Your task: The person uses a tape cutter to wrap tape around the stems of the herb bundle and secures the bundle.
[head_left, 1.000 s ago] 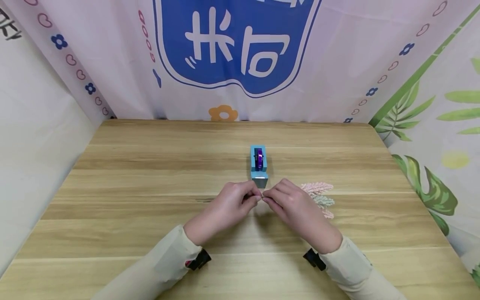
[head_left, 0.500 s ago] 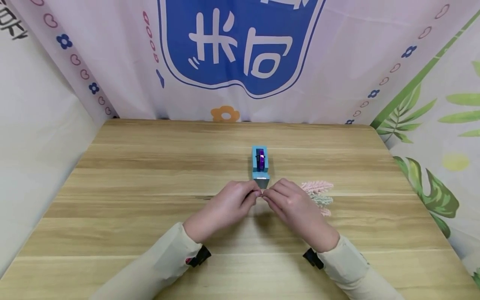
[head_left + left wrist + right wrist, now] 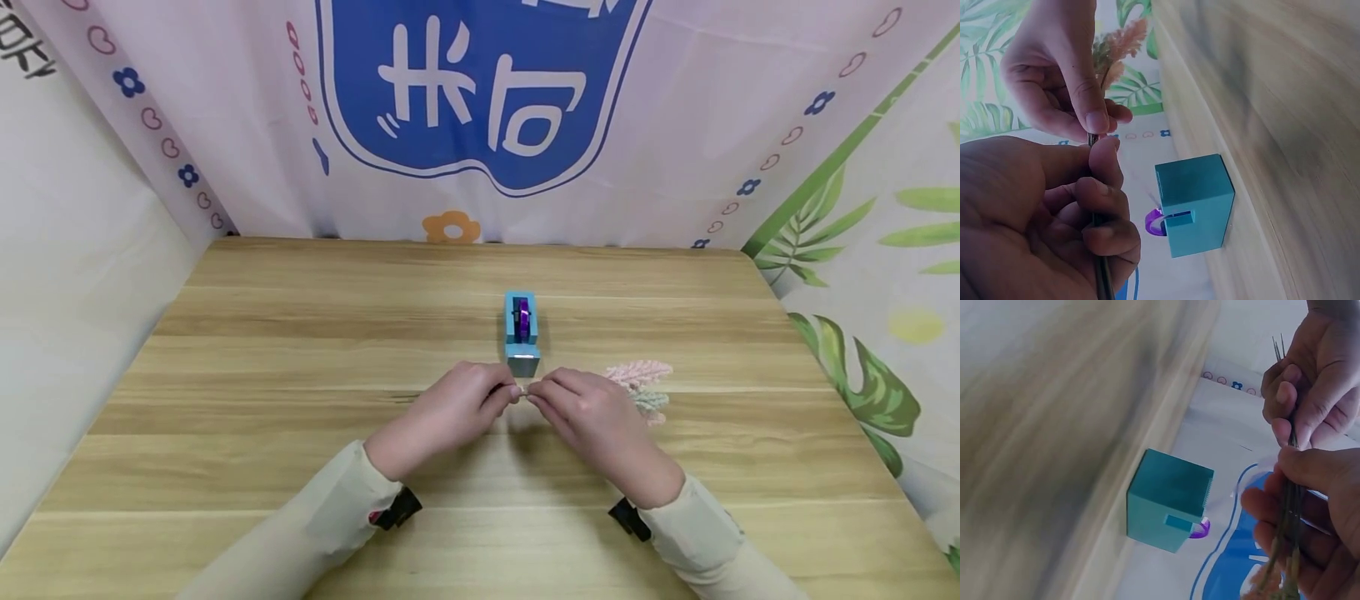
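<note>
Both hands hold one bundle of artificial flower sprigs crosswise in front of the tape dispenser [image 3: 522, 364]. My left hand [image 3: 453, 408] curls round the thin dark stems [image 3: 1103, 278], whose ends stick out to its left. Close to it, my right hand [image 3: 596, 417] pinches the same stems [image 3: 1292, 506] between thumb and fingers. Beyond the right hand show the fluffy pink and pale green flower heads [image 3: 641, 372]. The fingertips of the two hands nearly meet. Whether tape is wrapped on the stems there is too small to tell.
The light blue dispenser, with a roll of purple tape [image 3: 524, 317] in it, stands upright just beyond the fingertips. Bare wooden tabletop [image 3: 300, 333] lies on both sides. A printed curtain [image 3: 255, 150] hangs behind the table's back edge.
The hands stay almost in place, with a slightly wider gap between their fingertips now. The flower heads have shifted a little, and the lowest pink one sits closer to the green one.
</note>
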`<state>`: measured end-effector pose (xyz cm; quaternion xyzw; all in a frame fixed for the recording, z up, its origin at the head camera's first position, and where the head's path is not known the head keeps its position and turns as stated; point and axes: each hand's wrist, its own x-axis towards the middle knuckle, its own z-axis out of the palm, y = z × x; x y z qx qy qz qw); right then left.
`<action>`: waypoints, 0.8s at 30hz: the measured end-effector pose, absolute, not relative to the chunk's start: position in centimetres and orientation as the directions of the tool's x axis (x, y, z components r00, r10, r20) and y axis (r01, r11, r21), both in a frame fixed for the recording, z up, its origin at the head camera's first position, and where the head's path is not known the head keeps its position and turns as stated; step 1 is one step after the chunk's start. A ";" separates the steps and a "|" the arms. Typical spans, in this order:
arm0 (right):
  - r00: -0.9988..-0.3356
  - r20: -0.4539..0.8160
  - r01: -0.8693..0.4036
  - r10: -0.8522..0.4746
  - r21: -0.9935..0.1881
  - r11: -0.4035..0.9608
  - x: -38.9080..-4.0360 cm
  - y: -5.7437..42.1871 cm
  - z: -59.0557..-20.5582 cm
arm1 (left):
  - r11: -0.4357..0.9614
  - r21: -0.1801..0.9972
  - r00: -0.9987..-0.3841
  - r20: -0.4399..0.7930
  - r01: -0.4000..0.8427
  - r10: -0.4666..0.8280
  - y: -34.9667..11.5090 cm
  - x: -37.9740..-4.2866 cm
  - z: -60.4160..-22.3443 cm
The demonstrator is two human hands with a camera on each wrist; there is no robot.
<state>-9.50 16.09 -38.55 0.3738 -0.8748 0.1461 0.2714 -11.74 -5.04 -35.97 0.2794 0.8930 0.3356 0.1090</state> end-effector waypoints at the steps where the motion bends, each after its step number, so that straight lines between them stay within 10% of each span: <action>1: -0.570 0.584 -0.734 -0.577 -0.046 0.678 -9.5 16.1 -38.5 | 0.617 0.661 -0.821 -0.002 0.428 0.571 -5.1 -11.7 -36.0; 24: -0.634 0.469 -0.690 -0.615 0.016 0.724 -9.0 16.5 -37.0 | 0.581 0.644 -0.822 0.136 0.498 0.553 -4.9 -11.3 -36.7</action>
